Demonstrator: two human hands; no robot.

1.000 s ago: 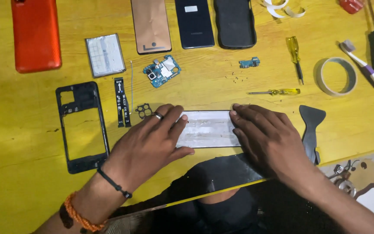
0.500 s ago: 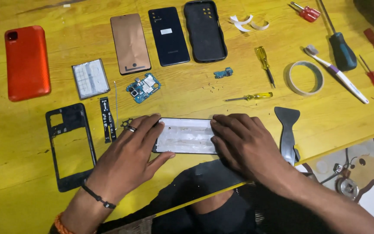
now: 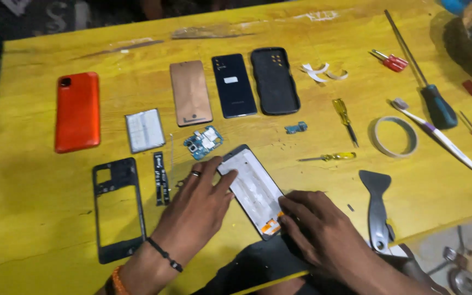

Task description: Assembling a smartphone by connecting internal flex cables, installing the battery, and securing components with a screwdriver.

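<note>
Phone screen (image 3: 253,189) near the middle of the table (image 3: 39,229), between left hand (image 3: 198,210) and right hand (image 3: 323,235). Left of it, phone frame (image 3: 117,210); far behind, circuit board (image 3: 203,142). Right, scraper (image 3: 377,210) and tape roll (image 3: 393,136).

Your hands are steadying a rectangular, whitish phone screen panel (image 3: 253,188), lying diagonally on the yellow table (image 3: 39,229).
</note>
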